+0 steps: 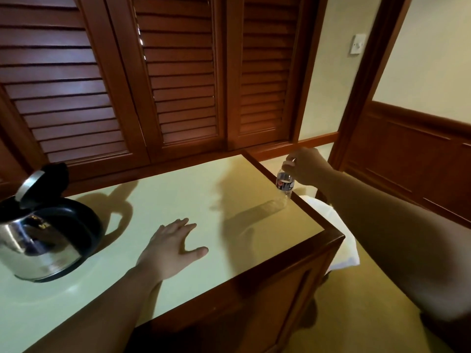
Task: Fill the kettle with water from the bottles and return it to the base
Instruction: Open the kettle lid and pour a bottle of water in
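Right hand was clamped on the top of 1 small clear water bottle, fingers curled round the cap end. The bottle stood upright at the far right edge of the table, close to the wooden rim, and looked nearly empty. Left hand lay flat on the tabletop near the middle, fingers straight and slightly apart, holding nothing. Steel kettle sat at the left edge of the table, lid tipped up and open, black handle toward the centre. White cloth hung just past the table's right corner. Louvred wooden doors behind.
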Available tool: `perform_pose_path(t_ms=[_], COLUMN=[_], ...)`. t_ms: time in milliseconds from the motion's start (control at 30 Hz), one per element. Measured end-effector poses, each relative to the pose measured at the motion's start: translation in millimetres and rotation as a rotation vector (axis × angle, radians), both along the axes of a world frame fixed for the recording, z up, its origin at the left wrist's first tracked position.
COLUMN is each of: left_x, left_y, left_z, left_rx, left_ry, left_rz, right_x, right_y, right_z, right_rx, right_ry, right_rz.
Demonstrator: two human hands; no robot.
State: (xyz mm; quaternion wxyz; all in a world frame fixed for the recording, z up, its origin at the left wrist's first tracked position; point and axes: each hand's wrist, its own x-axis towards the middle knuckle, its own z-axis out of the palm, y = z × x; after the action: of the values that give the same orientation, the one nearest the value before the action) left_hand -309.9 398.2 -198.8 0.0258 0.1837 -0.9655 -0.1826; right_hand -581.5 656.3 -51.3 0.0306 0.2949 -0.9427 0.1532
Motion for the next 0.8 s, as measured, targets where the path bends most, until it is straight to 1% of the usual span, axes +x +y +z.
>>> perform_pose_path(t_ms=[33, 100, 233, 367, 433, 500, 600, 800], left_x=[1, 2, 1, 4, 10, 21, 50, 139], left_y=[1, 1, -1, -8, -15, -23, -37, -65], left_z=[1, 2, 0, 0, 7, 15, 23, 21], left_rx=[-0.004, -0.002, 0.043, 0.202, 0.225, 0.208, 0.172, 0.147], left_ry=[0.001, -0.002, 0.03, 0.11, 0.163, 0.206, 0.247, 0.319], left_rz=[-0.001, 0.002, 0.014, 0.046, 0.054, 0.059, 0.064, 0.119], right_x=[-2, -2, 4, 34, 55, 78, 115, 207], right_y=[1, -2, -4, -1, -4, -10, -27, -94], right_z=[-3, -4, -7, -8, -14, -23, -40, -82], right_rx=[0.005, -0.115, -0.154, -0.044, -0.021, -0.051, -0.091, -0.095], right_ry=[0.017, -0.053, 0.003, 0.163, 0.202, 0.179, 0.077, -0.106], right_rz=[0.021, -0.043, -0.071, -0.011, 0.022, 0.063, 0.143, 0.358])
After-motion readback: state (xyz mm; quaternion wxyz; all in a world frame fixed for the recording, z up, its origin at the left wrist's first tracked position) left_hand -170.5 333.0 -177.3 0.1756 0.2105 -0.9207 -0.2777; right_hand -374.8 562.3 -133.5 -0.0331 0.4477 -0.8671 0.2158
